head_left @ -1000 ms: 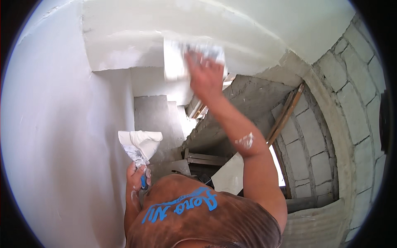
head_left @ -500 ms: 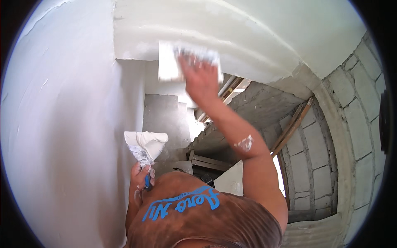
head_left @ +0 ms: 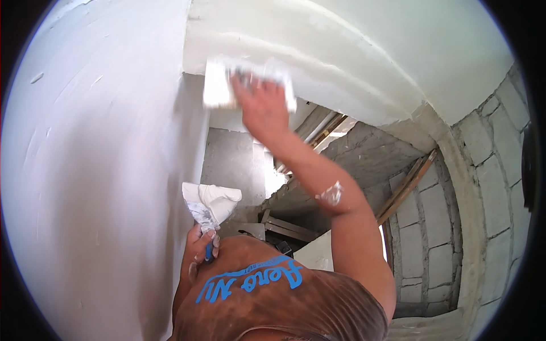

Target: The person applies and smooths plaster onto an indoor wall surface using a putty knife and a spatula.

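Note:
My right hand (head_left: 265, 111) is closed on the grip of a wide, flat plastering trowel (head_left: 219, 91) smeared with white. Its blade lies against the lower edge of the white beam (head_left: 256, 48), though motion blurs the contact. Lower down, close to my body, my left hand (head_left: 199, 245) wraps round the blue handle of a putty knife (head_left: 199, 211). A thick heap of white plaster (head_left: 223, 198) sits on the knife's broad blade. Dried white smears mark my right forearm and left hand.
A smooth white wall (head_left: 96, 170) rises close on my left. To the right stands a bare block wall (head_left: 495, 165). Wooden poles (head_left: 408, 184) lean in the opening below, beside a rough concrete slab (head_left: 364, 148) and several boards (head_left: 290, 227).
My right hand and the trowel have moved left along the beam edge, toward the wall corner. The putty knife appears slightly further right as the view has shifted.

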